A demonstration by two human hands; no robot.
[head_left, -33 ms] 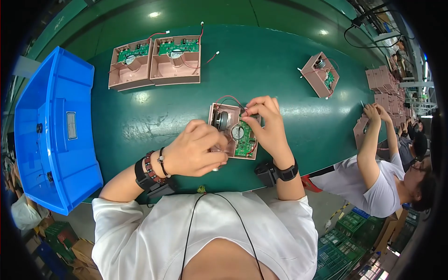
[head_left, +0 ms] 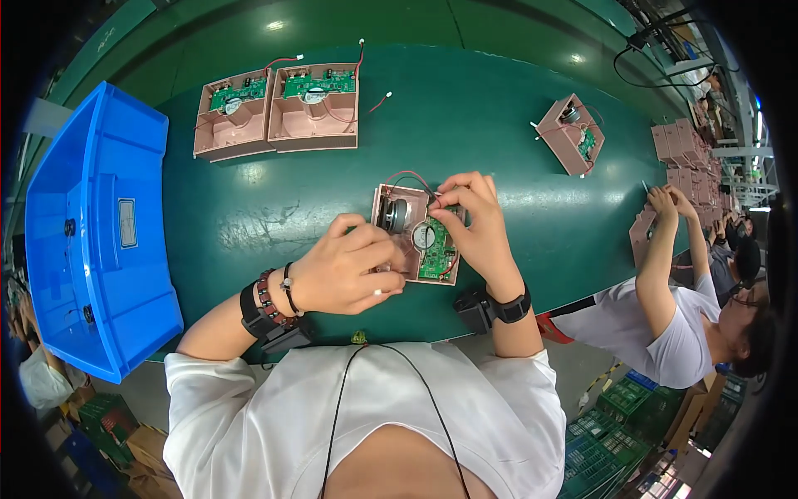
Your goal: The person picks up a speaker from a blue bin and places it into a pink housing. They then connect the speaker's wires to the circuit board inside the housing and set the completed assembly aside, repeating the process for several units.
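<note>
A pink plastic housing (head_left: 411, 270) lies on the table in front of me. Inside it are a round black speaker (head_left: 391, 214) on the left and a green circuit board (head_left: 437, 249) on the right, with a round whitish part (head_left: 423, 237) between them. At the housing's upper edge, my right hand (head_left: 472, 212) pinches the red and black wires (head_left: 410, 173) that loop over from the speaker side. My left hand (head_left: 353, 264) is curled at the housing's lower left side. Its fingertips are closed and partly hidden; a small white spot shows below them.
Two pink housings with boards (head_left: 316, 125) stand side by side at far left. Another housing (head_left: 572, 137) sits at far right. A blue bin (head_left: 125, 274) stands left. On the right, a co-worker's hands (head_left: 665, 200) work near stacked pink housings (head_left: 682, 141). The green table (head_left: 274, 200) lies between.
The white spot under my left hand has shifted slightly up and left. The wire loop at my right fingertips has moved a little. Both hands stay in place.
</note>
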